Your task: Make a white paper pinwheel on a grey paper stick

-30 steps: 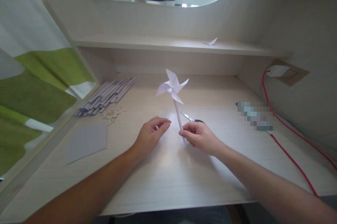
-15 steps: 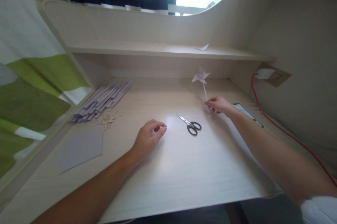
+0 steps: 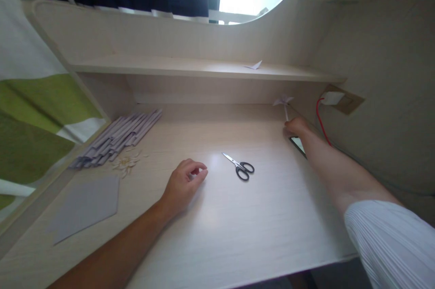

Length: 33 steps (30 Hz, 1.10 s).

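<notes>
currently, right hand (image 3: 296,127) grips paper pinwheel (image 3: 282,100) by its stick; left hand (image 3: 183,184), half-curled and empty, is near scissors (image 3: 238,163) on tabletop (image 3: 217,234).

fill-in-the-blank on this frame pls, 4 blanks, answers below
1. The right hand holds the pinwheel, while the left hand holds ____.
2. The handles of the scissors are ____.
3. The cord at the wall plug is ____.
4. In the head view, the paper tubes lie to the ____ of the scissors.

Missing words: nothing; black; red; left
</notes>
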Each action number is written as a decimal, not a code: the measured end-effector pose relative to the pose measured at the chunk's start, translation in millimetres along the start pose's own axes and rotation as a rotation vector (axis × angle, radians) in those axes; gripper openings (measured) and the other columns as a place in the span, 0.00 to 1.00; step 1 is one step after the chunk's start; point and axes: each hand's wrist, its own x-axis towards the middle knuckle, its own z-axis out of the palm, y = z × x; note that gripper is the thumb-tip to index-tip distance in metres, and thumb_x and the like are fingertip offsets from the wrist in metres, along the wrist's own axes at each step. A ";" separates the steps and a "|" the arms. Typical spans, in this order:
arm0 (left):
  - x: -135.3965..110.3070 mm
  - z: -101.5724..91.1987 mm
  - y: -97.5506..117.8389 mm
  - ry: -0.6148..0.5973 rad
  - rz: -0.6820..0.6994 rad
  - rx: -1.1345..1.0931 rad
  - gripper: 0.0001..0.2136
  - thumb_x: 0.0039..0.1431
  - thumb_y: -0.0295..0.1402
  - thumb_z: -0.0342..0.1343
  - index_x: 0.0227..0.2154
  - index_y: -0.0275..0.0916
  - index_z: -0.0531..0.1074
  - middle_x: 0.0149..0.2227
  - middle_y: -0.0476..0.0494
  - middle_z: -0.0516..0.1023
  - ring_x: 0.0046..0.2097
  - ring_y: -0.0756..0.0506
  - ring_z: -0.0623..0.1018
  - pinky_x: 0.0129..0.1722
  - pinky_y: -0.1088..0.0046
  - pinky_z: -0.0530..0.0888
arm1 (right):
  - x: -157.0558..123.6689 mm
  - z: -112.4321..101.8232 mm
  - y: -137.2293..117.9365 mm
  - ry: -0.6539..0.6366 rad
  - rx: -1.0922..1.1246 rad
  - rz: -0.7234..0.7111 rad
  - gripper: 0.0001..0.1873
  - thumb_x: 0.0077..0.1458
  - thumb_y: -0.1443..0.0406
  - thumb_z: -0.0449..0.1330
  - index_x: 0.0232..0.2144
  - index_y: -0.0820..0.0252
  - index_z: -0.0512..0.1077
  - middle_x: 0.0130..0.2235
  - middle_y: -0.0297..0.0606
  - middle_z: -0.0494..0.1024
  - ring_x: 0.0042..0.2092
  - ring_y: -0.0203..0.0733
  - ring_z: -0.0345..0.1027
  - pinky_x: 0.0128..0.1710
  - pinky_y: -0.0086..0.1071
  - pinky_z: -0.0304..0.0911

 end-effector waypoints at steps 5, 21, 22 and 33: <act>2.8 0.8 -3.2 -0.004 -0.009 -0.002 0.07 0.63 0.37 0.58 0.36 0.41 0.79 0.35 0.45 0.76 0.39 0.45 0.75 0.40 0.68 0.69 | 24.3 7.7 16.8 0.026 -0.072 0.146 0.18 0.66 0.60 0.61 0.55 0.61 0.71 0.56 0.47 0.74 0.52 0.48 0.73 0.50 0.45 0.72; 1.7 0.1 -3.5 -0.016 -0.021 -0.008 0.06 0.61 0.37 0.60 0.36 0.42 0.79 0.34 0.45 0.75 0.38 0.45 0.75 0.38 0.69 0.69 | 46.3 9.2 43.6 -0.010 -0.194 0.236 0.19 0.66 0.60 0.62 0.56 0.62 0.71 0.56 0.47 0.74 0.52 0.48 0.73 0.50 0.46 0.72; 1.5 0.0 -3.9 -0.017 -0.022 -0.006 0.06 0.61 0.37 0.60 0.36 0.42 0.79 0.34 0.45 0.75 0.38 0.45 0.75 0.39 0.68 0.69 | 45.4 9.1 43.6 -0.008 -0.198 0.238 0.19 0.66 0.60 0.62 0.56 0.62 0.71 0.56 0.46 0.74 0.52 0.48 0.73 0.50 0.46 0.72; 2.4 0.9 -5.4 -0.028 -0.014 -0.013 0.06 0.61 0.36 0.60 0.36 0.42 0.79 0.35 0.46 0.74 0.39 0.45 0.74 0.41 0.67 0.69 | 31.4 3.6 38.9 0.042 -0.185 0.225 0.20 0.65 0.60 0.63 0.55 0.64 0.71 0.56 0.49 0.74 0.52 0.49 0.73 0.50 0.45 0.72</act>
